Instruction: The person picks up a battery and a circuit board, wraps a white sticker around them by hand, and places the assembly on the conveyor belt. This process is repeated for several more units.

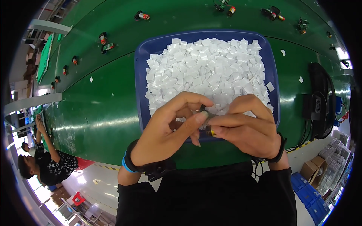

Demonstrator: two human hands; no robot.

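Note:
Over the near edge of a blue bin (140,75) heaped with small white square pieces (203,71), my two hands meet at a small electronic assembly. My left hand (166,126) pinches its black part (203,108) between thumb and fingertips. My right hand (250,128) is closed on the other side, thumb and forefinger pressed together. A black and yellow cylinder end (210,131), like a small battery, shows under the right thumb. Fingers hide most of the assembly, so its full shape cannot be made out.
Several assemblies with red and yellow batteries (143,16) lie on the green belt (113,22) beyond the bin. A black mesh fan-like device (322,100) with cables stands at the right. Another person (52,165) works at the left. Blue crates (309,196) sit on the floor lower right.

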